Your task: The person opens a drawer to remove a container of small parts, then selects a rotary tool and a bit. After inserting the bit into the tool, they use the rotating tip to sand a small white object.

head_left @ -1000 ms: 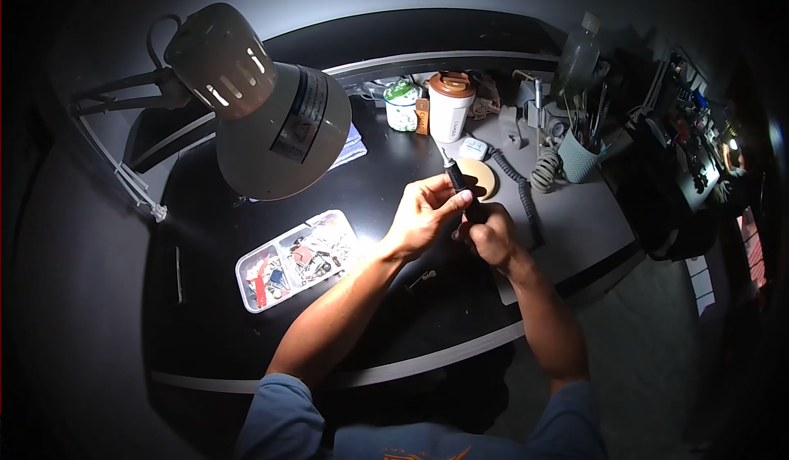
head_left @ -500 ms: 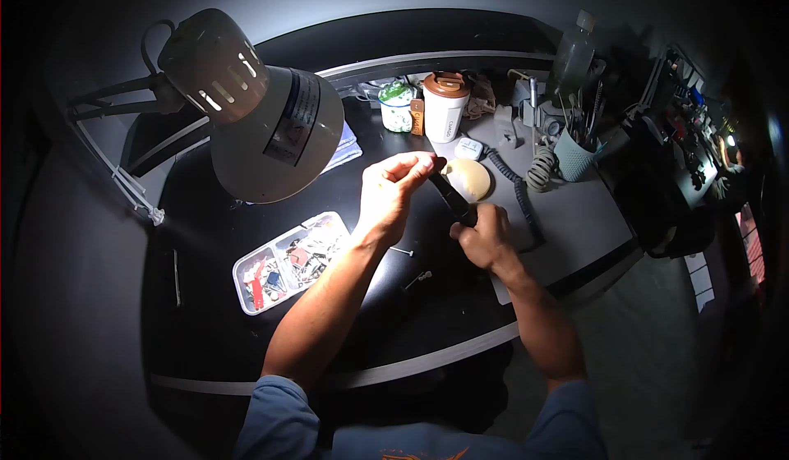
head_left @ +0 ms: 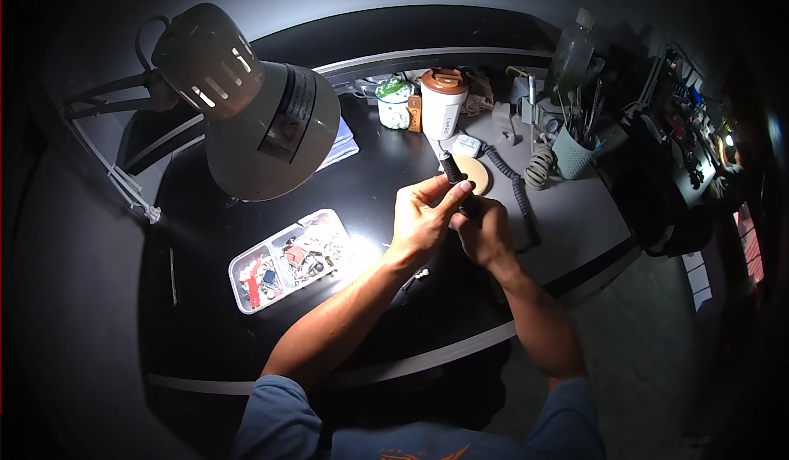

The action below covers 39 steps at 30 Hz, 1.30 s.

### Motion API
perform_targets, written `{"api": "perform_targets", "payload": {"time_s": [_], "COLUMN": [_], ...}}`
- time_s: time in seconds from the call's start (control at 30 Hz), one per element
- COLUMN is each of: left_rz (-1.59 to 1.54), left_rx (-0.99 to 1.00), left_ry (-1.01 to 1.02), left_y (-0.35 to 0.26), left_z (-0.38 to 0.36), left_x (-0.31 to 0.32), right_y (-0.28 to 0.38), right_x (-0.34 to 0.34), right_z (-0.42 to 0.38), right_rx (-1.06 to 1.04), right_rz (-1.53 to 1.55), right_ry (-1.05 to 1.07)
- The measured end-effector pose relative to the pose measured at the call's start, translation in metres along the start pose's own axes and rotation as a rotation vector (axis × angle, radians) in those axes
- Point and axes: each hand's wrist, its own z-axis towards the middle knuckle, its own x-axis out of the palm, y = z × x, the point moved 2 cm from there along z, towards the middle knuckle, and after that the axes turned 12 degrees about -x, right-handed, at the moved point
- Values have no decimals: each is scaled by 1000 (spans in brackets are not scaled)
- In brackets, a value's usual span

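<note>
Both of my hands are closed around a black rod-shaped handpiece (head_left: 451,167) with a bright metal-looking tip, pointing up and away from me. My left hand (head_left: 421,220) grips its middle, thumb lying along the shaft. Lower down, my right hand (head_left: 489,236) wraps its other end, most of which is hidden. Behind the handpiece lies a round cream-coloured disc (head_left: 474,174). A small pin-like piece (head_left: 421,274) rests on the black table below my left wrist. Left of my forearm stands a clear divided box (head_left: 236,289) of small bits and metal pieces.
A large desk lamp (head_left: 271,131) hangs over the left side. At the back are a patterned jar (head_left: 394,107) and a white cup with a brown lid (head_left: 444,111). A coiled black cord (head_left: 511,182), a brush holder (head_left: 575,154) and a clear bottle (head_left: 571,57) stand right.
My left hand has moved right and down from the handpiece's far end to grip its middle. The handpiece is more upright, and its metal-looking tip now shows.
</note>
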Motion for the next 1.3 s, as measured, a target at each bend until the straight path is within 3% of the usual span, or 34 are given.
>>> {"api": "perform_targets", "payload": {"time_s": [0.13,0.17,0.27,0.37,0.43,0.53,0.57,0.67,0.73,0.8,0.83,0.93,1.0,1.3], "left_rz": [-4,12,50,100,153,-157,-121,33,-182,9,286,1121,1408,1453], "left_rx": [-57,-60,-53,-29,-63,18,49,-38,-11,-7,19,-202,-226,-264], "left_ry": [60,63,108,215,281,119,154,-24,-86,-145,-86,-101,-119,-168], "left_y": [-4,-3,-2,-11,-14,-30,-38,-46,-54,-65,-70,-82,-52,-41], "left_z": [-3,-2,-2,0,9,11,13,14,18,20,25,2,4,-6], "left_x": [-2,-4,-6,-9,-17,-16,-26,-44,-51,-67,-80,-65,-74,-84], "right_y": [-1,6,19,20,23,25,25,20,22,29,27,15,17,10], "right_x": [-4,-3,-11,-15,-15,-15,-13,-8,-10,-12,-11,-10,-11,-10], "right_z": [-5,-4,-4,-4,-2,1,0,1,4,6,6,6,7,9], "right_rx": [267,217,437,503,461,411,402,325,291,250,239,172,159,109], "right_rz": [589,621,766,896,830,619,534,291,85,-11,-58,-155,-158,-269], "right_ry": [208,193,306,315,306,307,306,289,342,303,255,131,114,77]}}
